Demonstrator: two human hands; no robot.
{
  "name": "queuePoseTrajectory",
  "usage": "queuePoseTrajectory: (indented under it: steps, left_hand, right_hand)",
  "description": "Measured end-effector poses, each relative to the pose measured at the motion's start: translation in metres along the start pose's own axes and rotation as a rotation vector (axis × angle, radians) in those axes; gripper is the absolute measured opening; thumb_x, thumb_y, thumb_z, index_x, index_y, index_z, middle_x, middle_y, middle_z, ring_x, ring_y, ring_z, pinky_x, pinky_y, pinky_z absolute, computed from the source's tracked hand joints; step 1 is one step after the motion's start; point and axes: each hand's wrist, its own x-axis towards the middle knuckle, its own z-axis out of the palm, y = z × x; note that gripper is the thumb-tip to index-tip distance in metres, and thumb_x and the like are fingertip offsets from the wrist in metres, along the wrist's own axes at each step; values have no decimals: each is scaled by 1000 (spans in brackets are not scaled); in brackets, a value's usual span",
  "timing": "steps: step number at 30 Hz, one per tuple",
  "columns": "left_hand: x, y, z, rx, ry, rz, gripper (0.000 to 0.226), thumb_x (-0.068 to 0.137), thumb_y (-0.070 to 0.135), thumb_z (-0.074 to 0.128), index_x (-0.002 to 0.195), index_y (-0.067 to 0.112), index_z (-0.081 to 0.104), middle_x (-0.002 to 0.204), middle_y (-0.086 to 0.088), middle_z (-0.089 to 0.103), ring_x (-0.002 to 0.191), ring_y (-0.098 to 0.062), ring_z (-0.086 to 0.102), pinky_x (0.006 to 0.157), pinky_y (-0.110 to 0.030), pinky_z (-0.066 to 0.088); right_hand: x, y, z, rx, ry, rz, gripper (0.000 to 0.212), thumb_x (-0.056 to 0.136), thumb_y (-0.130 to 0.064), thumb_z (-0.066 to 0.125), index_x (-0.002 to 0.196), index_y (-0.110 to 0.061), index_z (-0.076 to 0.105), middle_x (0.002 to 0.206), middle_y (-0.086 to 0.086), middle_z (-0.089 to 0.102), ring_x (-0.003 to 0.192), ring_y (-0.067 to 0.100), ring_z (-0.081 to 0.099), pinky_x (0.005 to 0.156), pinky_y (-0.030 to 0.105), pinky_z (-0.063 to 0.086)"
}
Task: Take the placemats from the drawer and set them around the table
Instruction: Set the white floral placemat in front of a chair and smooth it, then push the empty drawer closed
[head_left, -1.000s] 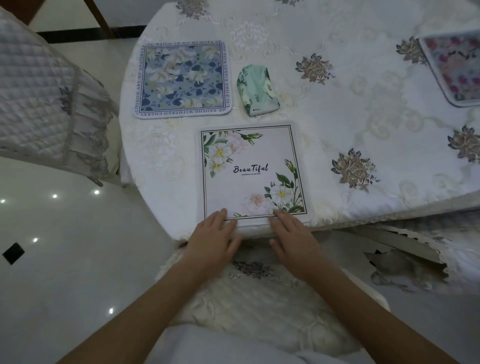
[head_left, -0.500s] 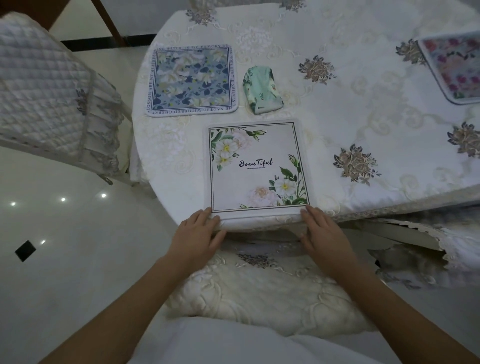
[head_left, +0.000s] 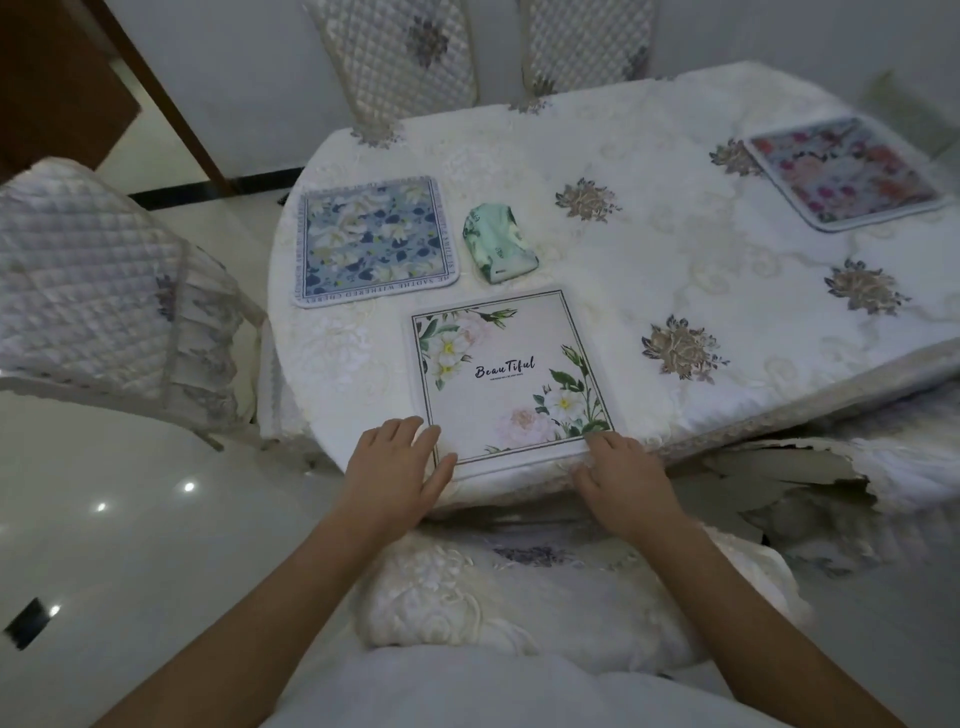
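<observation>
Placemat (head_left: 506, 376) on table (head_left: 675, 270), left hand (head_left: 397, 467), right hand (head_left: 623, 480) at corners

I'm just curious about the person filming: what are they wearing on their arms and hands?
Nothing that shows. The left hand and right hand are bare, with no gloves, rings, watch or bracelet visible. Both forearms are uncovered to the bottom of the picture, no sleeves in view. A white garment shows below, between the arms.

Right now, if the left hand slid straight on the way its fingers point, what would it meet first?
The left hand already touches the white placemat at its near corner. Sliding on, it would cross that placemat; beyond lies the green pouch, probably.
</observation>
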Motion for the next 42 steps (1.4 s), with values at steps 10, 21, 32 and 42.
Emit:
queuePoseTrajectory:
  steps: [10, 21, 32, 42]
  left_hand:
    - [15, -42, -18, 2, 183, 401, 45, 98, 46, 42, 114, 13, 68, 111, -7, 68, 95, -30, 63, 79, -42, 48]
    - [-4, 5, -37, -66, 66, 708, 51, 99, 51, 33, 122, 17, 64, 116, -5, 67, 99, -30, 62, 82, -41, 48]
    - [-103, 152, -52, -36, 83, 1196, 54, 98, 53, 33, 122, 16, 63, 120, -7, 65, 104, -31, 61, 84, -42, 48]
    - [-274, 279, -3, 12, 28, 1405, 52, 98, 52, 35, 119, 15, 65, 118, -8, 67, 101, -30, 65, 83, -40, 51]
  right_hand:
    - [-50, -89, 11, 95, 440, 138, 40, 94, -33, 45, 122, -13, 64, 113, 2, 67, 104, 25, 59, 89, 38, 49]
    - [-148, -144, 9, 143, 552, 554, 49, 93, -43, 40, 128, -15, 60, 125, 1, 63, 117, 22, 54, 99, 39, 44]
    - [-339, -136, 69, 212, 692, 1031, 54, 93, -46, 39, 132, -15, 59, 132, 2, 61, 124, 23, 51, 102, 38, 41]
    - [-554, -112, 147, 285, 699, 1302, 56, 95, -46, 35, 136, -14, 55, 136, 3, 58, 127, 22, 48, 103, 40, 40]
